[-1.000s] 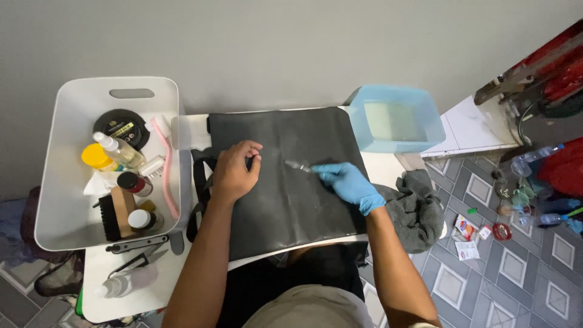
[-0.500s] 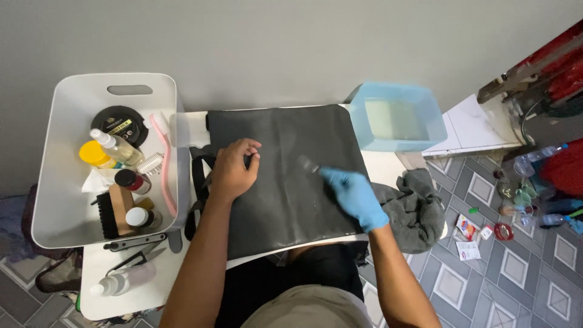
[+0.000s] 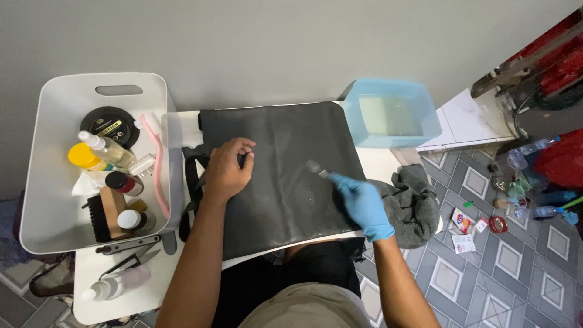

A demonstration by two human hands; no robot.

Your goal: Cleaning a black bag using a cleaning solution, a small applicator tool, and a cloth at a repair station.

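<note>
Brush (image 3: 315, 167) (small, blurred) pinched in gloved right hand (image 3: 363, 203), bristles on black bag (image 3: 279, 176) flat across table (image 3: 146, 285). Left hand (image 3: 226, 170), empty, presses bag leftward of grip. Step judged: scrubbing; next stroke needs steady pressure. Beyond grip: blue basin (image 3: 395, 115); right, grey cloth (image 3: 416, 203); far left, white caddy (image 3: 54, 152). Nothing obstructs.

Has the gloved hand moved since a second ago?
Yes. The right hand slid toward the person along the black bag, away from the blue tub.
</note>
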